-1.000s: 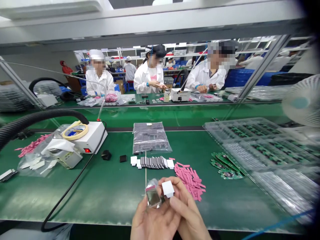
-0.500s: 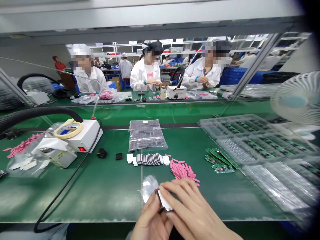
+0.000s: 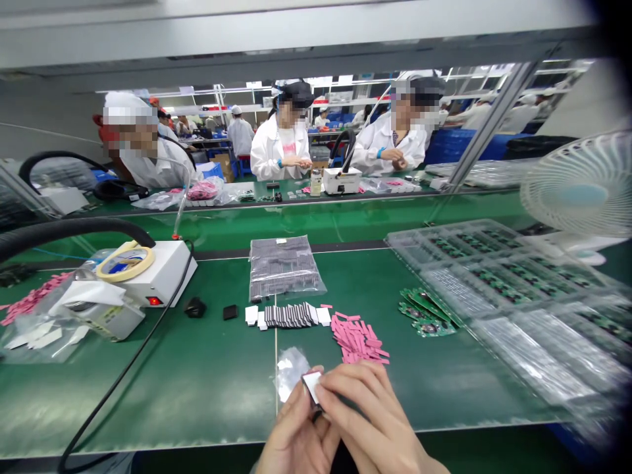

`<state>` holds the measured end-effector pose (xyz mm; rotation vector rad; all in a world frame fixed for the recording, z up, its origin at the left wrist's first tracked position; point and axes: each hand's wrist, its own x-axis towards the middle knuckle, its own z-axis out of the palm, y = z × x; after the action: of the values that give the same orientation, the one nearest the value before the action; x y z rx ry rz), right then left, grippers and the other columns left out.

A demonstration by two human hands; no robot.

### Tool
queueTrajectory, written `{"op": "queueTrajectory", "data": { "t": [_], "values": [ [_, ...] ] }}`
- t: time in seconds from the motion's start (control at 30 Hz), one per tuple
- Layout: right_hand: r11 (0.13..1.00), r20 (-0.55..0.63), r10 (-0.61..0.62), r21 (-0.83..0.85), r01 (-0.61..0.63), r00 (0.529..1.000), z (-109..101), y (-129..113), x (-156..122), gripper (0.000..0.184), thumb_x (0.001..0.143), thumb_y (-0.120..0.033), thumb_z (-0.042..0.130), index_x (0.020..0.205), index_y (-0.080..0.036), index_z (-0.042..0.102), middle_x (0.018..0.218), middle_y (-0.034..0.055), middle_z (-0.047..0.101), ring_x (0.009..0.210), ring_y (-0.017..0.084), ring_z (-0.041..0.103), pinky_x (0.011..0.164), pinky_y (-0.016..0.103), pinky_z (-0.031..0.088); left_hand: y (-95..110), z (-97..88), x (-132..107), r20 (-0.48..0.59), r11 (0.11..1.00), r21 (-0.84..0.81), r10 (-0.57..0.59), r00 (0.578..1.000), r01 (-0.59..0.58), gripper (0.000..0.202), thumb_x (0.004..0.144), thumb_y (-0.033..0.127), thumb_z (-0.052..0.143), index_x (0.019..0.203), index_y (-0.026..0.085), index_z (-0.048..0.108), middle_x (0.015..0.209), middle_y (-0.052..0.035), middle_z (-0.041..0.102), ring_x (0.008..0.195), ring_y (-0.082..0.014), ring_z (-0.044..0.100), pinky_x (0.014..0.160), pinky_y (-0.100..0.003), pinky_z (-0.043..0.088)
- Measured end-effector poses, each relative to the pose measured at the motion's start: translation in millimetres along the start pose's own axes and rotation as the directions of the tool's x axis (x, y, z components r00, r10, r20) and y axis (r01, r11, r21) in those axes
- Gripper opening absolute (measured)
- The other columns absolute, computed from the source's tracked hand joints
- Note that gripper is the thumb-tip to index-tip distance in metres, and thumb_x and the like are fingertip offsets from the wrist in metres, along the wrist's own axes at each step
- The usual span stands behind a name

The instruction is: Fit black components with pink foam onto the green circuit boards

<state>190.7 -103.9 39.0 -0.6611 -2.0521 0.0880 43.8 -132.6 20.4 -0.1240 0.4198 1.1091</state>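
Note:
Near the table's front edge, my left hand (image 3: 291, 434) is closed around a small dark block with a white face (image 3: 311, 382). A bit of pink shows along the block's upper edge. The fingertips of my right hand (image 3: 375, 418) press on the white face from the right, and they partly cover it. Just beyond my hands lies a small clear plastic bag (image 3: 290, 370) with white pieces in it. Pink strips (image 3: 358, 339) form a loose pile farther back. Left of them runs a row of thin black-and-white blocks (image 3: 289, 316).
A bag of dark strips (image 3: 284, 266) lies at the back middle. Green circuit boards (image 3: 427, 313) and clear trays (image 3: 494, 276) fill the right, beside a fan (image 3: 582, 191). At left stand a white box (image 3: 165, 270) and its black cable (image 3: 131, 362). Co-workers sit opposite.
The block has turned in my fingers, its white face now more toward me. My right fingers have shifted along it. The view has swung slightly, and a co-worker at far left leans lower.

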Motion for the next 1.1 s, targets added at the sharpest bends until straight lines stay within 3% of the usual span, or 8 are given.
{"op": "queueTrajectory", "data": {
  "t": [0.33, 0.57, 0.67, 0.77, 0.87, 0.97, 1.03, 1.1],
  "values": [
    [0.998, -0.014, -0.048, -0.045, 0.047, 0.999, -2.2, -3.8, 11.5, 0.025, 0.099, -0.005, 0.043, 0.104, -0.009, 0.067, 0.086, 0.0104, 0.072, 0.082, 0.021, 0.060, 0.074, 0.037, 0.045, -0.8, 3.6, 0.0, -0.071, 0.992, 0.104, 0.074, 0.995, -0.067, 0.014, 0.084, 0.013, 0.075, 0.096, 0.019, 0.080, 0.098, -0.0077, 0.079, 0.088, -0.0148, 0.074, 0.085, -0.023, 0.056],
    [0.999, -0.019, 0.036, 0.020, -0.036, 0.999, 3.6, -4.2, 1.3, 0.023, 0.098, -0.003, 0.047, 0.109, -0.010, 0.066, 0.097, 0.0134, 0.070, 0.097, 0.025, 0.059, 0.083, 0.041, 0.047, 7.0, 11.9, 3.5, -0.023, 0.944, 0.291, 0.168, 0.986, -0.154, 0.033, 0.066, 0.026, 0.091, 0.096, 0.019, 0.080, 0.092, -0.0064, 0.078, 0.084, -0.0153, 0.072, 0.081, -0.023, 0.055],
    [0.997, 0.020, 0.066, 0.045, -0.067, 0.998, -5.2, -4.8, 6.5, 0.024, 0.096, -0.002, 0.048, 0.112, -0.011, 0.064, 0.100, 0.0123, 0.068, 0.100, 0.024, 0.059, 0.086, 0.040, 0.046, 12.9, 18.1, 9.3, -0.028, 0.930, 0.345, 0.141, 0.990, -0.123, 0.035, 0.063, 0.025, 0.093, 0.094, 0.018, 0.080, 0.091, -0.0074, 0.079, 0.080, -0.0137, 0.071, 0.076, -0.021, 0.055],
    [0.989, 0.149, 0.139, 0.025, -0.145, 0.979, -22.8, 1.5, 9.3, 0.026, 0.099, -0.013, 0.051, 0.122, -0.014, 0.061, 0.113, 0.0125, 0.066, 0.105, 0.025, 0.059, 0.092, 0.041, 0.046, 20.7, 31.5, 16.5, -0.010, 0.898, 0.430, 0.111, 0.994, -0.096, 0.036, 0.066, 0.024, 0.091, 0.099, 0.018, 0.079, 0.093, -0.0084, 0.079, 0.079, -0.0151, 0.071, 0.077, -0.026, 0.058],
    [0.962, 0.120, 0.268, -0.091, -0.258, 0.956, -46.0, 26.2, -1.3, 0.028, 0.101, -0.021, 0.050, 0.127, -0.019, 0.059, 0.120, 0.0117, 0.064, 0.108, 0.025, 0.059, 0.093, 0.040, 0.047, 33.1, 52.8, 27.1, 0.030, 0.842, 0.531, 0.088, 0.996, -0.090, 0.040, 0.070, 0.022, 0.088, 0.107, 0.019, 0.076, 0.092, -0.0089, 0.078, 0.082, -0.0181, 0.072, 0.084, -0.033, 0.060],
    [0.847, 0.054, 0.465, -0.318, -0.426, 0.884, -72.9, 69.2, -24.3, 0.023, 0.102, -0.021, 0.045, 0.112, -0.021, 0.065, 0.107, 0.0097, 0.067, 0.100, 0.025, 0.061, 0.090, 0.042, 0.047, 48.8, 72.6, 46.0, 0.092, 0.793, 0.595, 0.093, 0.991, -0.130, 0.035, 0.072, 0.020, 0.086, 0.105, 0.015, 0.075, 0.091, -0.0106, 0.078, 0.084, -0.0203, 0.072, 0.087, -0.036, 0.060],
    [0.698, 0.067, 0.616, -0.508, -0.504, 0.785, -90.0, 98.0, -40.6, 0.025, 0.101, -0.025, 0.043, 0.110, -0.021, 0.066, 0.108, 0.0116, 0.066, 0.099, 0.027, 0.060, 0.087, 0.045, 0.048, 58.4, 80.5, 62.9, 0.119, 0.787, 0.598, 0.105, 0.987, -0.156, 0.031, 0.074, 0.017, 0.083, 0.103, 0.014, 0.074, 0.089, -0.0110, 0.078, 0.085, -0.0211, 0.073, 0.089, -0.037, 0.060],
    [0.624, 0.041, 0.671, -0.570, -0.535, 0.740, -102.3, 118.2, -53.5, 0.025, 0.099, -0.027, 0.044, 0.107, -0.018, 0.066, 0.106, 0.0145, 0.065, 0.094, 0.031, 0.059, 0.082, 0.050, 0.048, 65.7, 83.3, 80.6, 0.131, 0.793, 0.586, 0.112, 0.985, -0.168, 0.025, 0.078, 0.013, 0.078, 0.103, 0.014, 0.073, 0.089, -0.0112, 0.077, 0.086, -0.0214, 0.074, 0.089, -0.036, 0.060]
  ]
}}
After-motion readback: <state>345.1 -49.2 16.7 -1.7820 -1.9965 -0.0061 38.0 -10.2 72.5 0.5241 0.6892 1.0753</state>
